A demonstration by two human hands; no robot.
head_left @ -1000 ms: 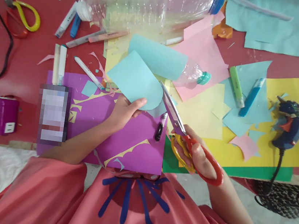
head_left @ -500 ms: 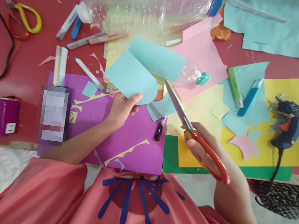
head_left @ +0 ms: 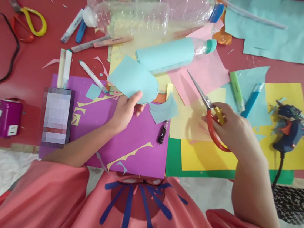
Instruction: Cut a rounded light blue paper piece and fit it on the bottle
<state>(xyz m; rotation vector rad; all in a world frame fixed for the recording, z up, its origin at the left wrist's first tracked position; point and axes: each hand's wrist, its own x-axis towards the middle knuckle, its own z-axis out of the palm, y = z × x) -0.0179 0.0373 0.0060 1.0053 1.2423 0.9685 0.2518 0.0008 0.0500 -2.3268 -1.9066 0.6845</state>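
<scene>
My left hand (head_left: 125, 112) pinches a light blue piece of paper (head_left: 132, 79) with one rounded end, thumb on top. In my right hand (head_left: 226, 125) is a pair of scissors (head_left: 212, 131) with red and yellow handles, blades closed and aimed up and left. Just beyond the paper lies a plastic bottle (head_left: 167, 54) wrapped in light blue paper, its green cap to the right. A curved blue offcut (head_left: 164, 108) with a dashed line rests near my left fingertips. Below it lies a black-inked pen (head_left: 162, 132).
Clear plastic bottles (head_left: 142, 15) crowd the back. A glue gun (head_left: 293, 127) sits on yellow paper at right. At left are a blurred-screen phone (head_left: 58, 116), a purple box (head_left: 1, 117), other scissors (head_left: 26, 22) and several markers (head_left: 74, 25). Purple paper (head_left: 136, 149) covers the front.
My right hand has drawn the scissors to the right, turning them, and away from the paper. The wrapped bottle has rolled or turned, its cap end now higher. My left hand stays nearly in place.
</scene>
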